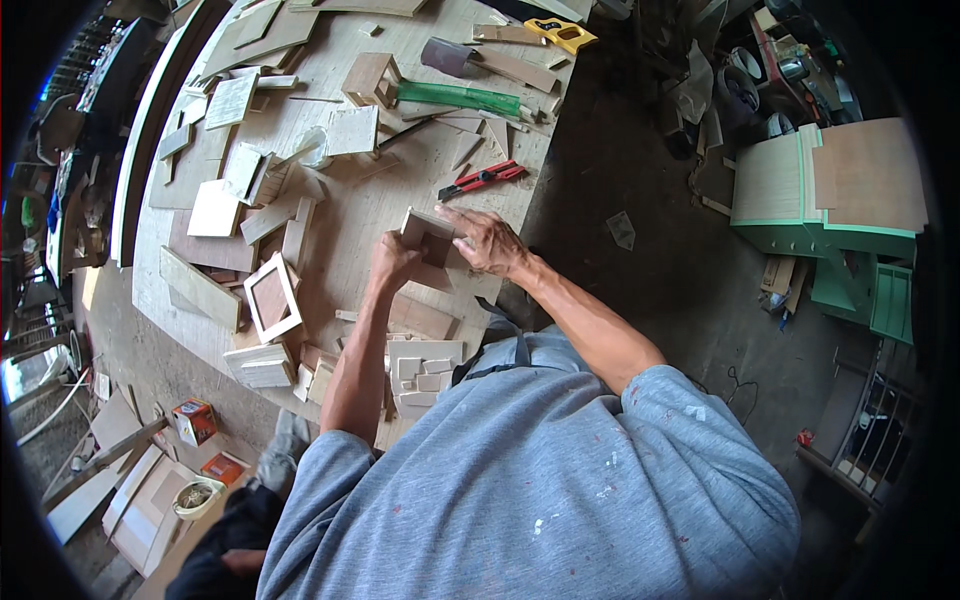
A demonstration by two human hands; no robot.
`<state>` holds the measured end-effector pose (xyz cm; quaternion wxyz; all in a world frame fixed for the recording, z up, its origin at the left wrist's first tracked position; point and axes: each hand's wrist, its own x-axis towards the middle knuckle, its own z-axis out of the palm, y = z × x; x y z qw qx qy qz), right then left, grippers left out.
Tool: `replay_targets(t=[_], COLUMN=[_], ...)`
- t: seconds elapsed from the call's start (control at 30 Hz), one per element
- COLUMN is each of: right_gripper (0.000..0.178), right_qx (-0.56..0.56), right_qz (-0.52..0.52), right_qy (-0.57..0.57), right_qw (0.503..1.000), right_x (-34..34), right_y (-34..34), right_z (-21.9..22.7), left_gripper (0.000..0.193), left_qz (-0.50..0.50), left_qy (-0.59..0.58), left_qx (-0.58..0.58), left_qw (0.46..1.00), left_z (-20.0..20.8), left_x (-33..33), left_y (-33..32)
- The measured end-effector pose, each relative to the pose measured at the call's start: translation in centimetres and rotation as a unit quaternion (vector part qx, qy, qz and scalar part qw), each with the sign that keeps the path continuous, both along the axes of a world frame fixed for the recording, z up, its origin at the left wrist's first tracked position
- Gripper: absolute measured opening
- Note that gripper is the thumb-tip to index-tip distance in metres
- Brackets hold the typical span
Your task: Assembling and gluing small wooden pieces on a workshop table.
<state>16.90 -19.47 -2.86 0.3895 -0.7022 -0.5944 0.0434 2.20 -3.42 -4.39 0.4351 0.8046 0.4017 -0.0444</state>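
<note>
Counter [410,35], broad, pale wood, strewn with offcuts: we judge crowding the chief hazard; anything set down in haste could land tilted on a scrap.

Frame [288,287], square, pale wood, brown centre: leaning among loose pieces left of the work; a stray forearm could topple it.

Box [428,228], small, open, thin wooden panels: held between both hands near the counter's close edge. We think uneven pressure could skew its walls or part a joint; a slip could send it off the edge.

Right hand [488,245]: fingers partly curled, index stretched to the box's top; we cannot tell whether it grips or only presses.

Left hand [395,260]: closed around the box's left side; too loose a hold would let the box twist.

Utility knife [487,179], red and black: lying just beyond the right hand. We cannot tell whether its blade is out; if so, a careless reach could cut.

Tiles [425,375], little pale wooden rectangles, on a board close to the body: easily scattered by a sleeve.
</note>
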Motion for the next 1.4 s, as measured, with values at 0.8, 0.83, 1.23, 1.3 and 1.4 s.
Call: replay_targets(t=[0.8,0.83,1.23,1.3,1.4], right_gripper=[0.02,0.02,0.054,0.048,0.047], right_qx=[-0.132,-0.126,-0.15,-0.12,-0.129], right_qz=[-0.065,-0.153,-0.099,-0.086,-0.099], right_qy=[0.099,0.148,0.538,0.509,0.488], right_qw=[0.984,0.969,0.823,0.848,0.857], right_x=[-4.4,-4.2,-2.5,-2.4,-1.7], right_y=[-3.2,-3.6,0.1,0.5,1.0], right_z=[-0.8,-1.2,-6.2,-8.1,-9.8], left_gripper=[0.049,0.051,0.056,0.055,0.065], left_qz=[0.004,0.002,0.059,0.06,0.075], left_qy=[-0.022,-0.014,-0.09,-0.089,-0.109], left_qx=[-0.17,-0.163,-0.271,-0.267,-0.315], left_qw=[0.985,0.986,0.957,0.958,0.94], left_z=[0.0,0.0,1.4,1.2,1.6], left_x=[-1.4,-1.4,-1.9,-1.8,-2.0], left_y=[1.1,1.1,0.7,0.8,0.8])
